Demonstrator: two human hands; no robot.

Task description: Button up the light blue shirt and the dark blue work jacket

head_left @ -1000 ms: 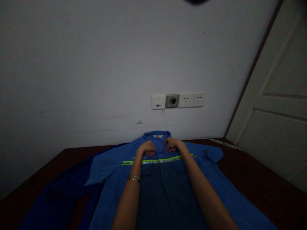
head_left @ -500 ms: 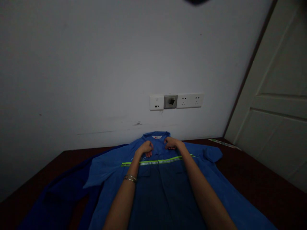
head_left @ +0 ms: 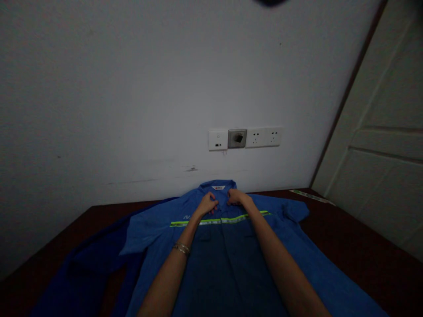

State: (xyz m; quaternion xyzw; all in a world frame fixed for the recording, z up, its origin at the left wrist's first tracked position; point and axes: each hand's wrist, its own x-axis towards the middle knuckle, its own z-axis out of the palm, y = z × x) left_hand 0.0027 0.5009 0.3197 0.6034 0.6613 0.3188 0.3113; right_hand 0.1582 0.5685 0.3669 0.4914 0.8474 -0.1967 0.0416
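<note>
A blue short-sleeved work shirt lies spread out, front side up, with its collar towards the wall. A yellow-green and silver reflective band crosses its chest, and a white label shows inside the collar. My left hand, with bracelets at the wrist, is closed at the shirt's neck opening, fingers pinched on the cloth. Opposite it, my right hand is curled closed on the other side of the collar. The fingertips of both hands are partly hidden, and the image is dark.
Darker blue clothing lies left of the shirt, partly under it. The dark red tabletop meets a white wall with several socket plates. A printed strip lies at the back right, near a pale panelled door.
My left hand has moved right along the neck opening, closer to my right hand, uncovering some lettering on the chest. My right hand stays at the collar. The view has shifted slightly.
</note>
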